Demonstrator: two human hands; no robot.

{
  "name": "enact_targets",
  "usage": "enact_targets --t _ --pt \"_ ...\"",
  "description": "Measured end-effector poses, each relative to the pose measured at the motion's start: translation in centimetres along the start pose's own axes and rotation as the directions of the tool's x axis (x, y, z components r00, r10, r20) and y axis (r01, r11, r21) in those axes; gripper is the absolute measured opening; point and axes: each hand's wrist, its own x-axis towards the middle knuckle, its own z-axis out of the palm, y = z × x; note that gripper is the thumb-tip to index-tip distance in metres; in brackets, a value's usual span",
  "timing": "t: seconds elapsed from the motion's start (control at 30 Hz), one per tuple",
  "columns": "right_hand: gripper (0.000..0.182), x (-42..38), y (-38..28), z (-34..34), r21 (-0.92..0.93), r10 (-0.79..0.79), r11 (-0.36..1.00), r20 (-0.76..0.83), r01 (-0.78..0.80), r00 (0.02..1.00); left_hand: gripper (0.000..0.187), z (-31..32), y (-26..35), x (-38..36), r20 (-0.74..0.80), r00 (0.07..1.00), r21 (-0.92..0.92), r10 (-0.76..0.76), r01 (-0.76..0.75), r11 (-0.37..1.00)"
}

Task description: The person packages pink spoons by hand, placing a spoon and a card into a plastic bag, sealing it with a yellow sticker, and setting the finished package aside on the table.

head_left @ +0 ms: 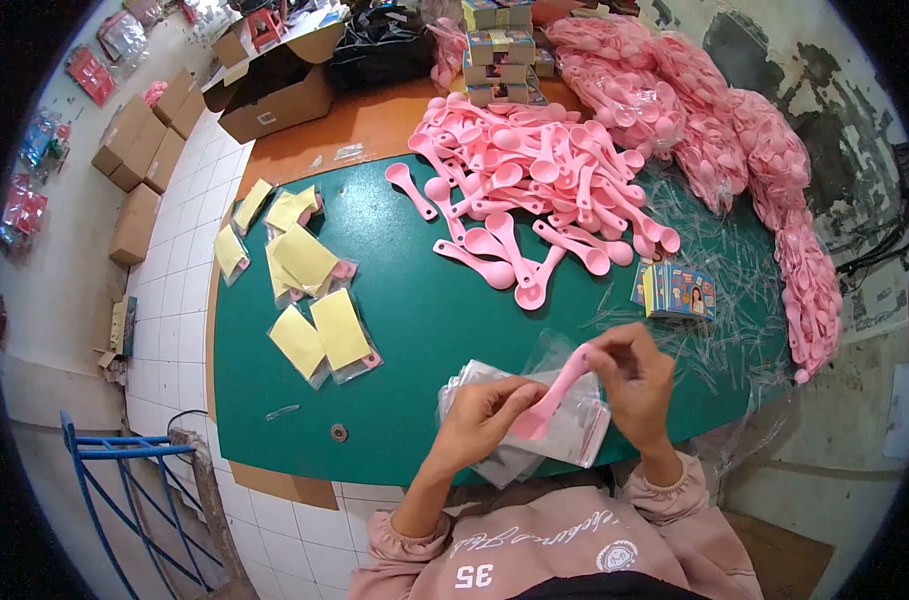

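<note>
A pink measuring spoon [564,385] is held slanted between my two hands, over a stack of clear plastic bags [574,440] near the table's front edge. My right hand [634,380] pinches the end of its handle. At the bowl end, my left hand [486,415] is closed with the thumb against the spoon. A see-through bag [552,350] stands out behind the spoon. Beyond my right hand lies a small stack of printed cards [682,292]. A large heap of loose pink spoons [534,170] spreads across the back of the green table [404,400].
Packed bags with yellow cards [340,328] lie at the left. Bundled card stacks [499,65] rise behind the heap. Bulging bags of pink spoons [714,130] line the right wall, with clear plastic strips [714,240] scattered nearby. An open carton [274,95] sits at the back left.
</note>
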Motion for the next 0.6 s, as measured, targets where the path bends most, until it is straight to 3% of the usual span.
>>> enact_targets --t 0.07,0.13,0.17,0.2,0.27,0.33,0.4,0.47,0.5,0.57,0.6 --pt "0.027 -0.2 0.1 0.0 -0.002 -0.035 0.999 0.06 0.035 0.998 0.024 0.4 -0.5 0.2 -0.03 0.998 -0.036 0.062 -0.063 0.997" --pt "0.042 -0.1 0.6 0.6 -0.067 -0.33 0.931 0.264 0.359 0.906 0.025 0.3 -0.6 0.3 -0.116 0.993 -0.038 0.015 -0.02 0.999" --pt "0.047 -0.5 0.7 0.5 -0.15 -0.296 0.917 0.366 0.369 0.882 0.025 0.3 -0.5 0.3 -0.125 0.992 -0.016 0.005 -0.007 1.0" --pt "0.047 -0.4 0.9 0.1 -0.157 -0.293 0.917 0.358 0.367 0.886 0.025 0.4 -0.5 0.3 -0.114 0.993 -0.015 0.007 -0.009 1.0" --pt "0.042 0.6 1.5 -1.6 0.075 -0.253 0.968 0.252 0.241 0.934 0.025 0.4 -0.4 0.4 -0.115 0.993 -0.139 0.023 -0.039 0.99" --pt "0.041 2.5 3.0 -6.2 -0.433 -0.119 0.896 -0.007 0.104 0.993 0.026 -0.1 0.0 0.3 -0.124 0.992 -0.132 0.027 -0.043 0.99" --pt "0.038 3.8 6.2 -10.4 -0.658 -0.002 0.683 -0.437 -0.318 0.9 0.026 -0.7 0.3 -0.1 -0.143 0.989 -0.122 0.026 -0.044 0.992" --pt "0.035 3.4 10.1 -13.9 -0.763 0.001 0.456 -0.515 -0.459 0.857 0.027 -1.0 0.6 -0.2 -0.126 0.992 -0.103 0.004 -0.017 0.995" --pt "0.035 3.4 10.4 -14.6 -0.767 -0.004 0.456 -0.509 -0.452 0.86 0.027 -0.9 0.8 -0.1 -0.132 0.991 -0.107 0.007 -0.021 0.994" --pt "0.031 3.2 10.8 -15.2 -0.623 0.044 0.664 -0.521 -0.415 0.852 0.027 -0.8 1.1 -0.1 -0.101 0.995 -0.099 -0.012 0.002 0.995" --pt "0.031 3.2 10.4 -15.0 -0.622 0.047 0.665 -0.517 -0.413 0.855 0.027 -0.7 1.0 0.0 -0.106 0.994 -0.099 -0.016 0.005 0.995"
